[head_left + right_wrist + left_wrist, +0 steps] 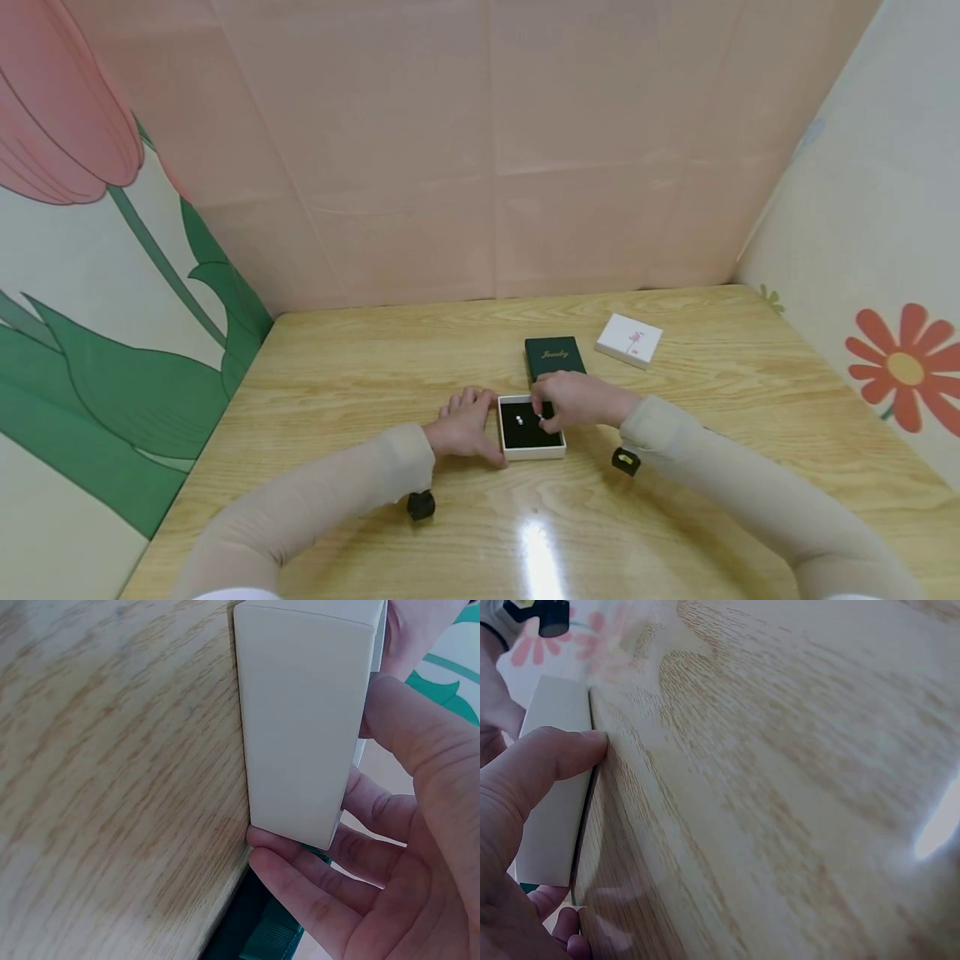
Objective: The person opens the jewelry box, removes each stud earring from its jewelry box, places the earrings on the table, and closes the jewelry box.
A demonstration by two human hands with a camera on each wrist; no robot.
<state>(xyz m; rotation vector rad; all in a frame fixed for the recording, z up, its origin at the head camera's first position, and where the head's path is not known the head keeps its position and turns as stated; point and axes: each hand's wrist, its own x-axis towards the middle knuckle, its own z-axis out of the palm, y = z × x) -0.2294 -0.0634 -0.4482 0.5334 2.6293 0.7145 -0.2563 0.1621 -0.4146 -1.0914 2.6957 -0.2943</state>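
I start at the fingers (pixel 542 414) of my right hand (pixel 577 400): they curl down over the far right part of the open box (pixel 532 454), the tips over the black lining near a small pale piece of jewellery (pixel 521 421). Whether they pinch anything I cannot tell from the head view. In the right wrist view the thumb (pixel 420 742) lies along the upper edge of the box's cream wall (pixel 300 720) and the other fingers (pixel 315 877) wrap under its lower end, so the hand has hold of the box itself.

My left hand (pixel 465 429) lies low on the counter (pixel 712 400), just left of the box; its fingers are nearly straight, and the thumb (pixel 547 765) presses flat against the box's cream side wall (pixel 551 825). Both forearms, in beige sleeves, run from the lower corners of the frame in towards the centre, each with a small black wrist camera.

The box is small and square, with cream walls and a black inner pad, sitting at the centre of the frame on the light wood-grain counter. Just behind it lies a dark green lid (pixel 553 357) with gold script. Toward the upper right of that sits a closed white box (pixel 629 340) with a small pink mark, well apart from my hands.
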